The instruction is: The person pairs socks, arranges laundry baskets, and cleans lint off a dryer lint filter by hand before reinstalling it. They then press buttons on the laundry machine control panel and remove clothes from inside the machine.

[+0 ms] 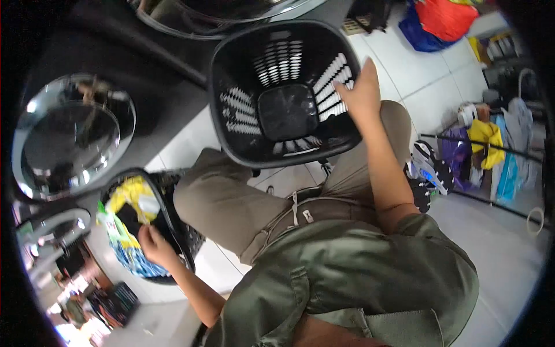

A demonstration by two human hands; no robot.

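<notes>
A black plastic laundry basket [292, 159] with slotted sides stands between my knees, its inside bare. My right hand [363, 95] is at its right rim, thumb on the inner side and the other fingers along the outside. To my left, a second dark basket [188, 254] holds a pile of clothes: a yellow cloth [132, 194], a blue-and-white patterned cloth [136, 257] and something black. Over this pile my left hand [154, 246] has its fingers curled together at the black and yellow cloth. What lies between its fingertips is too blurred to make out.
Front-loading machines with round glass doors [72, 139] line the left and front. On the right is a black wire rack [491, 202] with plastic bags and a yellow cloth [487, 141]. A red and blue bag [442, 23] lies on the white tiled floor [404, 69].
</notes>
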